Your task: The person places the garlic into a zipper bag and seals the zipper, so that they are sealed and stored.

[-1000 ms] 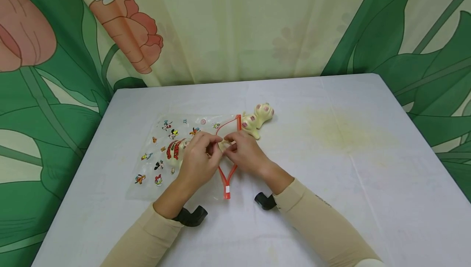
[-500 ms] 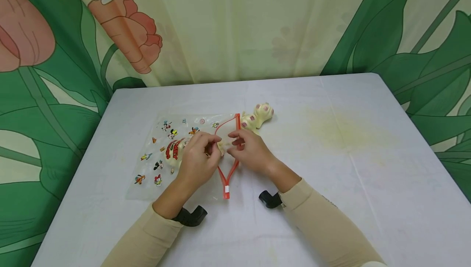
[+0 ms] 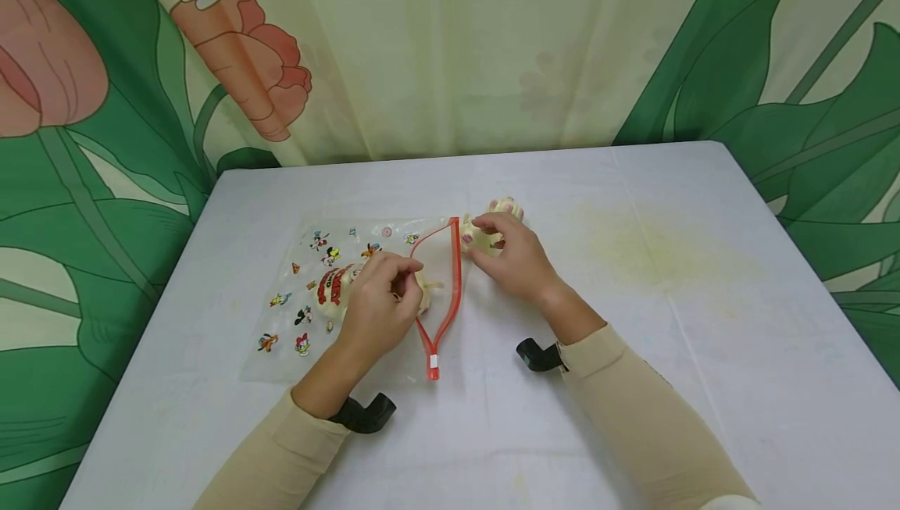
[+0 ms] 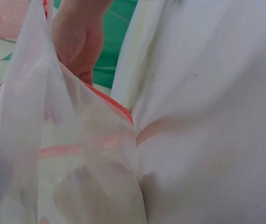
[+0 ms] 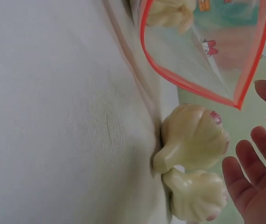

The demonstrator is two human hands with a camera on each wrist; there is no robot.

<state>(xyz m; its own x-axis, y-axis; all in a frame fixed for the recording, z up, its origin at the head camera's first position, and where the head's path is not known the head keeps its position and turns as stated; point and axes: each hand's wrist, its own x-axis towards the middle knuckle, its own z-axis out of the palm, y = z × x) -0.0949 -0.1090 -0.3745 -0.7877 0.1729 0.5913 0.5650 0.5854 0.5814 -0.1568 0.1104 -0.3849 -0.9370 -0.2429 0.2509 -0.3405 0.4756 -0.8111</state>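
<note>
In the head view a clear zip bag (image 3: pixel 281 361) with cartoon prints lies flat, its red-edged mouth (image 3: pixel 455 283) spread wide toward the right. My left hand (image 3: pixel 383 303) pinches the bag's upper layer near that mouth. Inside, a garlic bulb (image 3: pixel 424 297) shows, stem toward the mouth, partly hidden by the left hand. Two more garlic bulbs lie outside, just beyond the mouth: a nearer one (image 5: pixel 193 135) and a smaller-looking one (image 5: pixel 199 196) beside it. My right hand (image 3: pixel 519 258) reaches over them, fingers and thumb parted, with nothing in its grasp.
A white cloth covers the table (image 3: pixel 633 416). Behind it hangs a curtain (image 3: pixel 450 49) printed with leaves and flowers. Each wrist carries a black camera mount, the left one (image 3: pixel 364 414) and the right one (image 3: pixel 537 355), both low over the cloth.
The right hand has let go of the garlic bulb at the bag's mouth and moved right and away to the two bulbs outside. The left hand stays at the bag.
</note>
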